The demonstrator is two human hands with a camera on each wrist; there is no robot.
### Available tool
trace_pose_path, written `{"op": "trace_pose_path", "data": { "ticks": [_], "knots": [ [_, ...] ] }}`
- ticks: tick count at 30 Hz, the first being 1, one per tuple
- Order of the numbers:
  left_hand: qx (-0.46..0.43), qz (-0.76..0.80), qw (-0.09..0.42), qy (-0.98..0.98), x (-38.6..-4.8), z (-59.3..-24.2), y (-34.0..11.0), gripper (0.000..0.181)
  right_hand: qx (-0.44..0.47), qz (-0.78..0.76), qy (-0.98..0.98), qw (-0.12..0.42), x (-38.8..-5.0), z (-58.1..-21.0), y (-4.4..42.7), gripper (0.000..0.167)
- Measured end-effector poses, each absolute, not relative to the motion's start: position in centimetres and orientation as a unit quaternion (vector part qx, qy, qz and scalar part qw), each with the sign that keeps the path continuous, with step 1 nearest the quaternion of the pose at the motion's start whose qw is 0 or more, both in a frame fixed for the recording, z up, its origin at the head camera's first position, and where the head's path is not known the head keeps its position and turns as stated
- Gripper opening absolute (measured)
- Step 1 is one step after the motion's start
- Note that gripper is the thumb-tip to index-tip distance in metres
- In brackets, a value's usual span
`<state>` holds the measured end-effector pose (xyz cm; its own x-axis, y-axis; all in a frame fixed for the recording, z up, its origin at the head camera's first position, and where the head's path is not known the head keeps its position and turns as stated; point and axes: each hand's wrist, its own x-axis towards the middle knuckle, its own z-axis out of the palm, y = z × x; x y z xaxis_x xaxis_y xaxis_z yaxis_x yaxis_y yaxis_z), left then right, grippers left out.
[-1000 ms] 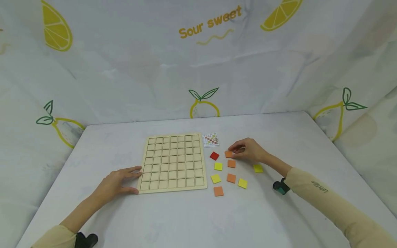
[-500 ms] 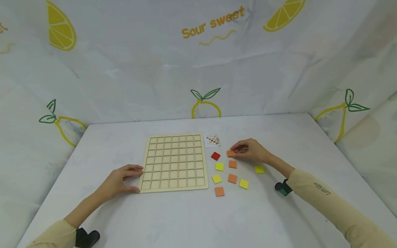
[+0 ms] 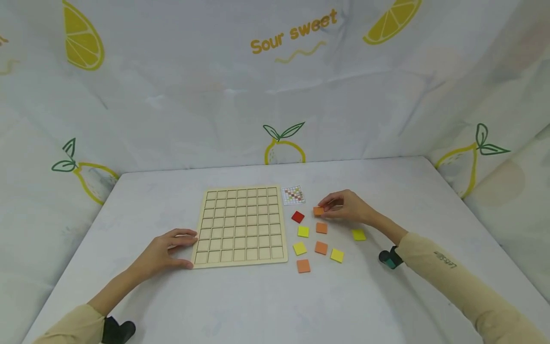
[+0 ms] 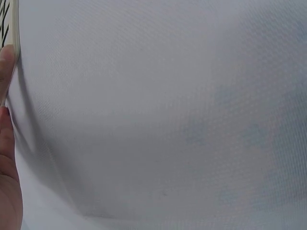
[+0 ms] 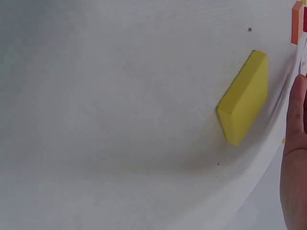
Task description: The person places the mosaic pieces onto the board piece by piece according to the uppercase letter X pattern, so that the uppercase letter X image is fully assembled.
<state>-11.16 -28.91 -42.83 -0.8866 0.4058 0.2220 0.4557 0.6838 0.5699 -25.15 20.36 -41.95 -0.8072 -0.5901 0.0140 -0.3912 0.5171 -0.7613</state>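
Observation:
In the head view my right hand [image 3: 349,208] pinches an orange square tile [image 3: 318,211] between thumb and fingers, to the right of a red tile [image 3: 298,217]. My left hand [image 3: 159,254] touches the left edge of a square wooden grid board [image 3: 240,220], its fingers fairly straight and the thumb near the front corner. All the board's cells look bare. At the left wrist view's edge, part of that hand [image 4: 8,177] meets the board [image 4: 10,28]. The right wrist view has a yellow tile [image 5: 243,98] below the right hand [image 5: 295,153]; its fingertips are mostly cut off.
A small printed pattern card [image 3: 293,195] lies beside the board's back right corner. Loose orange tiles [image 3: 321,228] and yellow tiles [image 3: 303,231] are scattered right of the board. Another yellow tile [image 3: 358,234] lies under the right forearm. A lemon-print cloth [image 3: 189,95] hangs behind the table.
My right hand and the pinched orange tile have risen slightly. The left hand stays at the board's edge, and the other tiles keep their places.

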Motion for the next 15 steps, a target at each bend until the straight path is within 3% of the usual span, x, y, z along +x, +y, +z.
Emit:
{"op": "trace_pose_path", "data": {
  "ticks": [15],
  "knots": [
    [-0.252, -0.334, 0.051, -0.907, -11.2, -43.1, -29.0, 0.057, -0.284, -0.449, 0.837, 0.133, -26.2, -40.6, 16.3, 0.028]
  ]
}}
